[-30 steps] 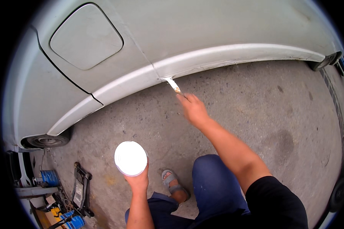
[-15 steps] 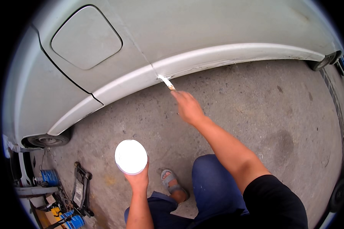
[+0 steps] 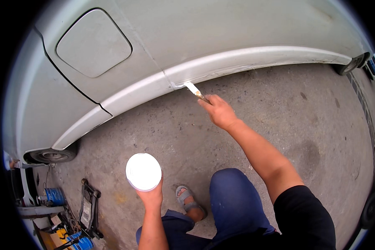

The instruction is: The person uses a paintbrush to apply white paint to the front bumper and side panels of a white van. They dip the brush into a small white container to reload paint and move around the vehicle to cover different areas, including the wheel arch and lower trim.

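The right hand (image 3: 221, 112), on the far side of the knees (image 3: 233, 196), is closed around the handle of a flat tool (image 3: 193, 88). Its white-coated end is against the lower part of the pale sill (image 3: 254, 58), just right of a vertical body seam (image 3: 152, 58) and beside a white smear (image 3: 178, 86). The left hand (image 3: 151, 196), nearer and to the left, grasps a round white container (image 3: 143, 171) from its near side; its top is bright white.

The light grey vehicle (image 3: 221, 25) spans the far side, with a fuel flap (image 3: 93, 43) at far left and 2 wheels showing, the left wheel (image 3: 52, 155) and the right wheel (image 3: 353, 65). At near left, a black metal tool (image 3: 88, 208) lies on the concrete floor (image 3: 279, 116) beside 2 blue cans (image 3: 54, 196). A grey sandal (image 3: 189, 201) shows right of the left hand.
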Available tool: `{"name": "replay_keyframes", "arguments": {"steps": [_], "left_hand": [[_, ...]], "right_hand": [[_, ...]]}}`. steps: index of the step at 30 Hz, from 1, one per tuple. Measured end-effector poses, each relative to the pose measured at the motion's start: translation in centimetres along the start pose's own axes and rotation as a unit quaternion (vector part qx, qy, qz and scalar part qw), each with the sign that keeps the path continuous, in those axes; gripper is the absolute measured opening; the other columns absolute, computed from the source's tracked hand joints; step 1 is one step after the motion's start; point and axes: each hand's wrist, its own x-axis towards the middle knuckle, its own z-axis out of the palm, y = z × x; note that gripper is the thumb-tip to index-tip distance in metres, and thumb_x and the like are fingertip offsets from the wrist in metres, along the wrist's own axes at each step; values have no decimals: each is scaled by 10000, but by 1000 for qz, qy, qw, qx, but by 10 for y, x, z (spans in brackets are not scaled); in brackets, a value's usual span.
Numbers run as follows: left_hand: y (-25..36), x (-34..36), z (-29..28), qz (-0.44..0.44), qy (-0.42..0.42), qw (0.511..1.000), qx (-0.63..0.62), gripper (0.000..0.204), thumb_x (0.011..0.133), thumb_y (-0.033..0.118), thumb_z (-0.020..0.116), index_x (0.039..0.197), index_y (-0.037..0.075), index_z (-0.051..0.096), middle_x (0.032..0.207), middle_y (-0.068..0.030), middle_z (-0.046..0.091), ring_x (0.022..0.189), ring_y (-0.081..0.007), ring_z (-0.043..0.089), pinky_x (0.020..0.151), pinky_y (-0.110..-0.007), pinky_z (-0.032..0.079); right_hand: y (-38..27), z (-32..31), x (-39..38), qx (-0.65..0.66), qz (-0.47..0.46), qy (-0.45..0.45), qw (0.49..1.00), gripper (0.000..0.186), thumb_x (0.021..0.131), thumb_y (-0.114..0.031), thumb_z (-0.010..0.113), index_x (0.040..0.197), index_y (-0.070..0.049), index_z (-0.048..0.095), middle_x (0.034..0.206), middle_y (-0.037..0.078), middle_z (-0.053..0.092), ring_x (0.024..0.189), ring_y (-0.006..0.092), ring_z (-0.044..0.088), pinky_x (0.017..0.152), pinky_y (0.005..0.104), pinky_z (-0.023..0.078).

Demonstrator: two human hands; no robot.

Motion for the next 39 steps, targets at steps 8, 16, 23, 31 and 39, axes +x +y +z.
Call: {"name": "replay_keyframes", "arguments": {"steps": [8, 16, 23, 31, 39], "left_hand": [[1, 0, 4, 12, 1, 1000, 13, 619, 676, 80, 786, 1198, -18, 468, 1121, -118, 566, 1021, -219, 549, 918, -334, 410], [-7, 1, 5, 27, -2, 999, 28, 566, 723, 83, 767, 1192, -41, 475, 1133, -104, 552, 1026, -207, 526, 915, -313, 397], [-11, 3, 12, -14, -15, 1000, -4, 637, 670, 88, 792, 1203, -25, 462, 1144, -118, 552, 1045, -218, 534, 939, -331, 391], [-6, 2, 22, 30, -19, 999, 8, 545, 706, 60, 769, 1167, -45, 496, 1121, -103, 567, 1014, -198, 537, 916, -307, 398], [-5, 0, 24, 26, -25, 999, 34, 543, 727, 69, 759, 1187, -42, 492, 1141, -103, 560, 1036, -201, 527, 921, -306, 394]], "right_hand": [[-15, 1, 8, 7, -19, -60, 998, 369, 794, -52, 557, 1154, -128, 582, 1066, 95, 539, 1016, 269, 524, 809, 372, 489], [14, -12, -7, 17, 31, 24, 999, 384, 772, 7, 566, 1139, -100, 595, 1063, 112, 554, 994, 281, 536, 802, 390, 486], [30, -19, -13, 83, 58, 91, 991, 311, 811, -15, 551, 1106, -93, 610, 1013, 125, 593, 917, 330, 571, 754, 408, 494], [75, -42, -29, 87, 157, 168, 969, 247, 845, -11, 540, 1071, -75, 616, 908, 131, 611, 819, 330, 592, 694, 392, 492], [63, -33, -33, 70, 98, 137, 983, 259, 827, -24, 549, 1068, -81, 625, 896, 132, 612, 840, 329, 585, 723, 407, 493]]}}
